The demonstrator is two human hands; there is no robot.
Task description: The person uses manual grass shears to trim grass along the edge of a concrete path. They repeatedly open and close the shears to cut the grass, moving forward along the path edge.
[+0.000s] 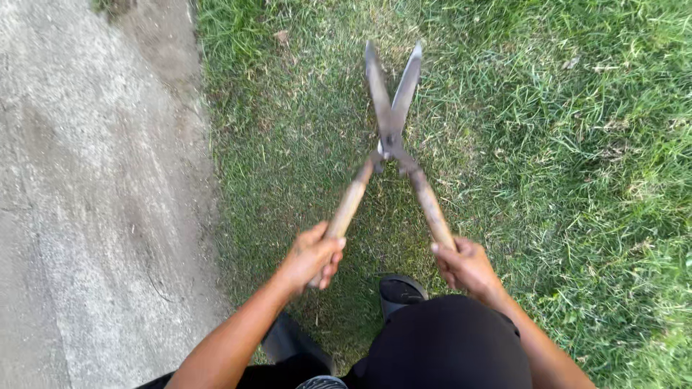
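My left hand (313,253) and right hand (465,264) each grip a wooden handle of the shears (390,137), blades slightly apart over the grass (562,144); the pavement (94,187) edge runs left, open lawn right.

The shears (391,137) lie over the grass (548,144), blades ahead of both hands; the pavement (86,194) runs along the left, a shoe (400,290) below.

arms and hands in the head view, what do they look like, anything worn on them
Both forearms are bare as far as the view shows: no sleeves, gloves, watch or bands. The left hand and right hand are bare too, with no rings visible on the fingers. Dark trousers show below.
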